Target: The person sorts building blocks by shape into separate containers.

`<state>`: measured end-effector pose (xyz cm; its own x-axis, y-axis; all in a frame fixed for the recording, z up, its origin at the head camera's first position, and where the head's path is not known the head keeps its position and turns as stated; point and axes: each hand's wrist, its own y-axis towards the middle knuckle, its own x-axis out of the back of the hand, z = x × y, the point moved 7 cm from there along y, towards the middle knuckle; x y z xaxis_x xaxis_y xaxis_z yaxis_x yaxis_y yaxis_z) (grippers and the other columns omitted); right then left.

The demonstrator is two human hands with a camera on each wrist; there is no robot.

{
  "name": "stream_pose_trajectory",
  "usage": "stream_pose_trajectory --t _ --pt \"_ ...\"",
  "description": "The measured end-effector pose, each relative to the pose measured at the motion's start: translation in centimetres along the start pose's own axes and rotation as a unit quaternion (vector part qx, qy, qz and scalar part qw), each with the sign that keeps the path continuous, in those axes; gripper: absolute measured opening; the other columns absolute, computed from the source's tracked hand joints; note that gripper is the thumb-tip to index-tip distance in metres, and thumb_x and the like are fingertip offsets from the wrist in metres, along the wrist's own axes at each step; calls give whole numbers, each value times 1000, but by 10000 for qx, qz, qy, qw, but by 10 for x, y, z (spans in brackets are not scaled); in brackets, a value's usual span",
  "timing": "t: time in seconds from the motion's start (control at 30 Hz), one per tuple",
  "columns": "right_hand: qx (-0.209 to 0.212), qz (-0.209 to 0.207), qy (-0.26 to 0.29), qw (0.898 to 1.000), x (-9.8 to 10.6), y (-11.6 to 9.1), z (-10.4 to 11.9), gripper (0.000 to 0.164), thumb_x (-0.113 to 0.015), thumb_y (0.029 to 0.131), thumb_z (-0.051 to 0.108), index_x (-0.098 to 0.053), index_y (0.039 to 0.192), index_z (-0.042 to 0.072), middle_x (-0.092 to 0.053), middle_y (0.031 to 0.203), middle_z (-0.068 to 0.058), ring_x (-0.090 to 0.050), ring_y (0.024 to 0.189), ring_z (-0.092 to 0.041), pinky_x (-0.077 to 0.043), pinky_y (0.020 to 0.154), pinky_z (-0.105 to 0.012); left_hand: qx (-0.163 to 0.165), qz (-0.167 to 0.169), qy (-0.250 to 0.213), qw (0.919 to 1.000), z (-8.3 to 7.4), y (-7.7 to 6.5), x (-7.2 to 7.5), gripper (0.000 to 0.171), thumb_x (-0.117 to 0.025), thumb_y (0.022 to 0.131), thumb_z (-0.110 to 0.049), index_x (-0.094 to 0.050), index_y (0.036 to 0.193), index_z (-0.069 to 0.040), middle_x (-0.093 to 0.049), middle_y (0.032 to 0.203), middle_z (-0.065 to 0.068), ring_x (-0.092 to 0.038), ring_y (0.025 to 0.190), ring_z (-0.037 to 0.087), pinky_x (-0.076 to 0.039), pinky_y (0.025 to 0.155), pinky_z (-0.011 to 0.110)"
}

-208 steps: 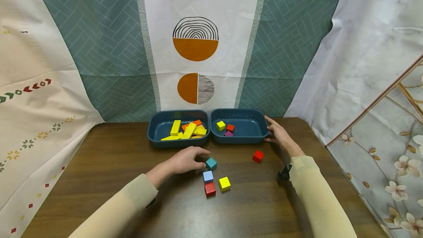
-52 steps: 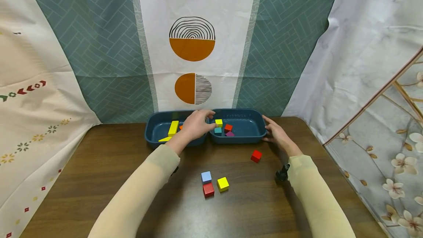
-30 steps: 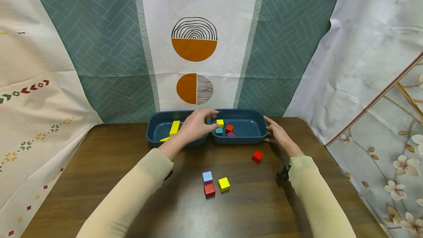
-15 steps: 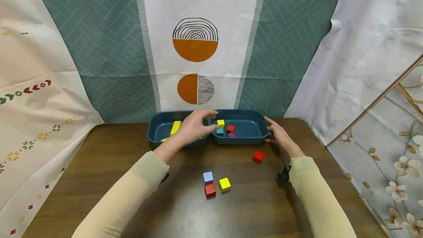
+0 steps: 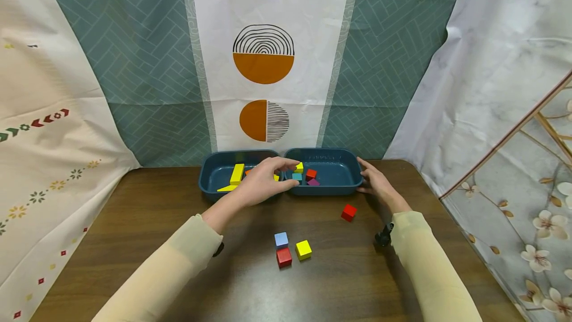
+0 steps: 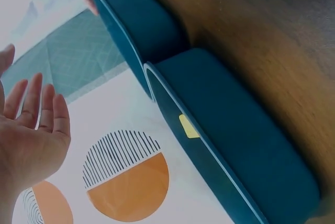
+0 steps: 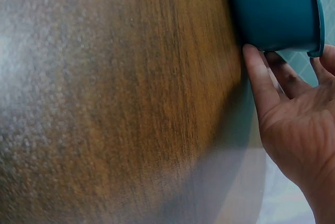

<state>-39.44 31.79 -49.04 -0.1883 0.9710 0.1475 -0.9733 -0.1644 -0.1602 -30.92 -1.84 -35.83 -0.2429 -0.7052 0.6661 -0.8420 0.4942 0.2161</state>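
My left hand (image 5: 263,183) hovers over the inner ends of two dark blue trays, thumb and fingers spread with nothing between them. Inside the right tray (image 5: 344,191) sit a teal cube (image 5: 297,177), a yellow cube (image 5: 299,167), a red cube (image 5: 311,174) and a purple block (image 5: 313,182). At that tray's right end, my right hand (image 5: 377,180) touches the outer wall with extended fingers. The right wrist view shows the right hand's fingers (image 7: 258,72) against the tray's end. In the left wrist view, the left hand (image 6: 34,140) has its palm bare.
Yellow and orange blocks lie in the left tray (image 5: 206,175), partly behind the left hand. On the brown table (image 5: 134,232) are a light blue cube (image 5: 281,239), a red cube (image 5: 283,257), a yellow cube (image 5: 303,249) and another red cube (image 5: 349,212). A patterned curtain hangs behind.
The teal cube, on the table in the oldest frame, is now in the right tray. My left hand let it go and has drawn slightly back and down. The right hand stays put.
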Motion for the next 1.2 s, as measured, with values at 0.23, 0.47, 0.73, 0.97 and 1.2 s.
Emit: stream_pose_trajectory --t 0.23,0.47,0.73,0.97,1.2 --pt "-13 -30 -49 10000 1 -1 1 65 -28 104 10 -15 166 23 -3 171 -9 -31 146 -41 -40 108 -61 -48 227 -81 9997 5 -16 -5 48 -79 92 -33 -66 136 -21 -66 123 -9 -55 113 17 -49 101 41" --pt "-56 -5 -103 9999 2 -1 -1 66 -27 103 9 -13 166 24 0 171 -9 -29 147 -42 -39 109 -61 153 679 -222 9973 15 -30 -13 45 -80 91 -30 -67 134 -23 -65 125 -11 -54 115 15 -48 103 41" --pt "-28 15 -81 10000 2 0 -1 66 -28 103 10 -14 166 24 -1 171 -10 -30 146 -42 -38 109 -61 285 1160 -306 9924 29 -45 -20 46 -77 92 -32 -67 135 -20 -64 131 -3 -54 119 24 -48 103 46" --pt "-41 2 -84 10000 2 0 0 66 -28 103 10 -15 166 25 -2 171 -10 -31 146 -43 -38 110 -62 348 1419 -213 9890 41 -54 -29 50 -77 92 -35 -65 138 -19 -62 134 -10 -55 123 21 -47 106 48" --pt "-51 -16 -94 9999 2 1 -1 65 -29 104 11 -15 166 25 -4 171 -10 -33 144 -42 -40 109 -60 432 1652 -242 9850 49 -63 -38 49 -77 92 -35 -65 137 -21 -64 130 -9 -55 121 20 -48 104 45"
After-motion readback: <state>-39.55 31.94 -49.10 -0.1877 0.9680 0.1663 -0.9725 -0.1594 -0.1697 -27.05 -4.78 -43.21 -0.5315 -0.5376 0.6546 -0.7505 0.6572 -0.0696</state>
